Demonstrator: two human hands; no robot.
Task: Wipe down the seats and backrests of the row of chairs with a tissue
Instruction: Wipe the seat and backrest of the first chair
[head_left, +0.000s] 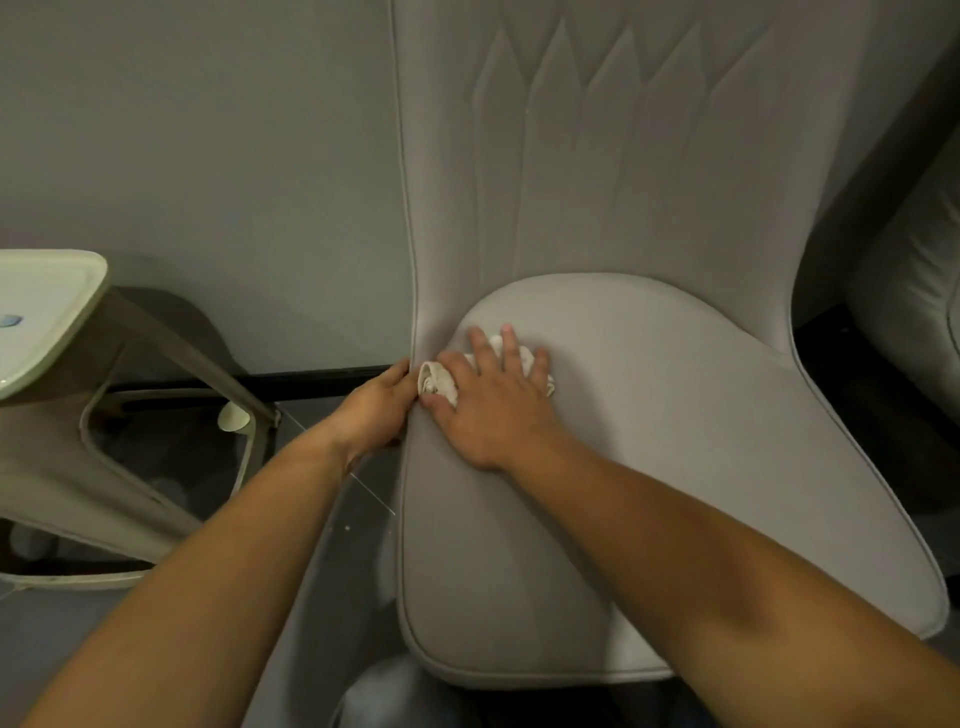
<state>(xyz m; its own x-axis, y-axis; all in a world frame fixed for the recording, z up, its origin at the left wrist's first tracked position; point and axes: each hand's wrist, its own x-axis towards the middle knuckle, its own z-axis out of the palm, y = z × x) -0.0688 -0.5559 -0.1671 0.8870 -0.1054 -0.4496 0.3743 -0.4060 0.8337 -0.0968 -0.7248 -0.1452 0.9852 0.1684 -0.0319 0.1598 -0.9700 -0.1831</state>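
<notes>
Here, right hand (493, 405): fingers spread flat, pressing the crumpled white tissue (439, 382) on the grey upholstered seat (649, 467).
Left hand (376, 402): at 9 o'clock, fingers curled gripping the seat edge.

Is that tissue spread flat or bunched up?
Bunched up: the tissue shows rolled folds, pressed under the right hand on the seat.

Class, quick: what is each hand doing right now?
Left hand: fingers on the chair edge, holding nothing.
Right hand: open, fingers spread flat, pressing the tissue onto the seat.
</notes>
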